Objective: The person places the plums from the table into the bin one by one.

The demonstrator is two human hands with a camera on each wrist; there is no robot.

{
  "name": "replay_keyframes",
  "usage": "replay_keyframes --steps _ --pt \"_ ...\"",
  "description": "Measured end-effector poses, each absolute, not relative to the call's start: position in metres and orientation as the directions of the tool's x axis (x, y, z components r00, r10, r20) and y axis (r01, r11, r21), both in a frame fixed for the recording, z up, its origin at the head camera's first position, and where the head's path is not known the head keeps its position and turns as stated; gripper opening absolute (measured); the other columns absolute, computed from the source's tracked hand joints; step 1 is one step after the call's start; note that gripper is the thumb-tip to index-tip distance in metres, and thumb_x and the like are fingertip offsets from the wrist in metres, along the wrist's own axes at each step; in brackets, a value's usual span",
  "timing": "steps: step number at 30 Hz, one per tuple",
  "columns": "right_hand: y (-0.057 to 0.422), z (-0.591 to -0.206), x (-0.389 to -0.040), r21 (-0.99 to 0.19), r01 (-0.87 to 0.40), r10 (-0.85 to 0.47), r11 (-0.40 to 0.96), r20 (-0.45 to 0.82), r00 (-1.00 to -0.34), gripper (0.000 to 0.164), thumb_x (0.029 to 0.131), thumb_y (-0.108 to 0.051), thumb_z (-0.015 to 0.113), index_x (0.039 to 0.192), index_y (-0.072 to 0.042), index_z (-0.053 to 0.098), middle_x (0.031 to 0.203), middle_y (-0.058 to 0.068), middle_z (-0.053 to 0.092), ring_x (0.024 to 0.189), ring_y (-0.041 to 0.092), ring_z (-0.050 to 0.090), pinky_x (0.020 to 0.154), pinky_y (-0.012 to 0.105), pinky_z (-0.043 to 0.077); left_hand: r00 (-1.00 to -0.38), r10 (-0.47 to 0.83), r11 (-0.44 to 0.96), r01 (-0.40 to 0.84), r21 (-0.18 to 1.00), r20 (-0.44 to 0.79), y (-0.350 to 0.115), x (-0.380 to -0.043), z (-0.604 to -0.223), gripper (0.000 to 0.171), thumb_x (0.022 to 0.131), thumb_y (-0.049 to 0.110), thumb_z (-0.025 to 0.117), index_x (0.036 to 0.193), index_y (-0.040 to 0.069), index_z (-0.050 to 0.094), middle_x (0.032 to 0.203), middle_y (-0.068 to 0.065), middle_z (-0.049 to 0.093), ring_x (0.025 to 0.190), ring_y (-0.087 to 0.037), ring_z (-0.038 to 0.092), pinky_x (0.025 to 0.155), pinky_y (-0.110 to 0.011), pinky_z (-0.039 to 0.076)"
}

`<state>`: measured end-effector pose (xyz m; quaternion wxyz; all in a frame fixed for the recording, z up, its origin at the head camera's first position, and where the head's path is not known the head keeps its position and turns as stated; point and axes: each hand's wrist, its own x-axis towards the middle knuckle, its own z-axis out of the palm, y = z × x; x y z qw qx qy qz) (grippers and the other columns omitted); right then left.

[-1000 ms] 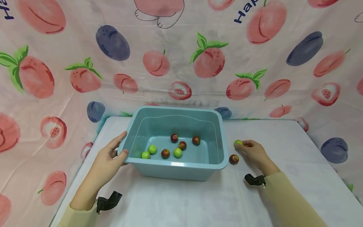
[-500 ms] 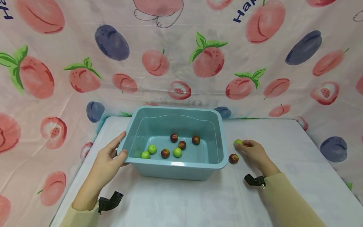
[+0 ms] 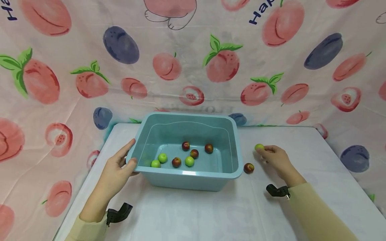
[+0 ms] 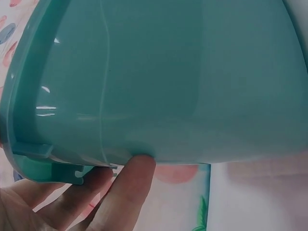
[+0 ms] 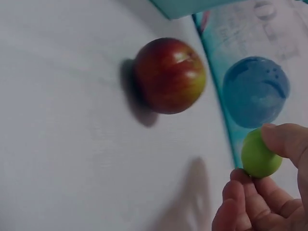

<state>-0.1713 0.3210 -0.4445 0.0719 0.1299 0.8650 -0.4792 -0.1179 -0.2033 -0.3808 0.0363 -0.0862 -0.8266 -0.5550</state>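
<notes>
My left hand (image 3: 116,172) grips the left end of a light blue plastic basin (image 3: 187,182), thumb at the front left corner of its rim. The left wrist view shows fingers (image 4: 127,192) of that hand against the basin's outer wall (image 4: 154,86). Between thumb and fingertips, my right hand (image 3: 277,160) pinches a small round green fruit (image 5: 260,154), apart from the basin on its right side. A small dark red fruit (image 3: 248,168) with a yellowish patch (image 5: 169,76) lies on the table between the right hand and the basin.
Inside the basin lie several small fruits, among them a green one (image 3: 189,161) and a red one (image 3: 208,148). A white cloth (image 3: 193,214) covers the table. Behind it hangs a fruit-printed curtain (image 3: 193,70). Black wrist cameras (image 3: 119,214) sit at both sleeves.
My right hand has shifted a little to the right and away from me, carrying the green fruit with it. The left hand stays on the basin.
</notes>
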Motion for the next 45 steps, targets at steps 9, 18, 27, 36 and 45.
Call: replay_keyframes --steps 9,18,27,36,45 --pt "0.317 -0.411 -0.169 -0.854 0.176 0.103 0.489 -0.144 -0.984 0.077 0.091 -0.056 0.057 0.139 0.003 0.041 0.13 0.024 0.053 0.112 0.036 0.05 0.092 0.045 0.043 -0.984 0.104 0.364 0.173 0.915 0.145 -0.203 -0.118 -0.381 0.058 0.097 0.014 0.05 0.151 0.03 0.034 0.136 -0.02 0.05 0.101 -0.033 0.063 0.067 -0.033 0.058" --pt "0.303 -0.378 -0.176 -0.885 0.046 0.052 0.464 -0.024 -0.998 0.065 0.092 -0.048 0.06 0.133 0.0 0.047 0.119 0.013 0.059 0.102 0.024 0.052 0.079 0.022 0.049 -0.984 0.105 0.354 0.17 0.919 0.142 -0.202 -0.117 -0.382 0.058 0.098 0.015 0.05 0.151 0.03 0.034 0.139 -0.02 0.047 0.106 -0.035 0.06 0.067 -0.033 0.058" --pt "0.283 -0.345 -0.182 -0.887 0.031 0.044 0.461 -0.012 -0.999 0.066 0.091 -0.05 0.061 0.134 -0.003 0.046 0.119 0.013 0.056 0.101 0.023 0.051 0.085 0.029 0.047 -0.983 0.105 0.35 0.177 0.92 0.149 -0.203 -0.118 -0.383 0.058 0.098 0.015 0.05 0.151 0.031 0.034 0.138 -0.02 0.047 0.108 -0.037 0.059 0.067 -0.033 0.058" --pt "0.259 -0.315 -0.189 -0.895 -0.012 0.013 0.445 0.02 -1.0 0.063 0.09 -0.05 0.062 0.132 -0.006 0.048 0.121 0.011 0.057 0.103 0.022 0.052 0.085 0.027 0.048 -0.983 0.107 0.35 0.18 0.919 0.151 -0.201 -0.117 -0.381 0.058 0.098 0.015 0.05 0.151 0.029 0.033 0.137 -0.021 0.047 0.109 -0.038 0.058 0.067 -0.033 0.058" --pt "0.242 -0.302 -0.193 -0.888 -0.047 -0.014 0.458 0.046 -0.999 0.061 0.088 -0.05 0.064 0.13 -0.009 0.051 0.12 0.01 0.057 0.106 0.024 0.053 0.087 0.033 0.048 -0.982 0.11 0.348 0.184 0.919 0.155 -0.202 -0.116 -0.381 0.057 0.098 0.016 0.05 0.151 0.03 0.033 0.142 -0.019 0.044 0.111 -0.038 0.057 0.067 -0.033 0.058"
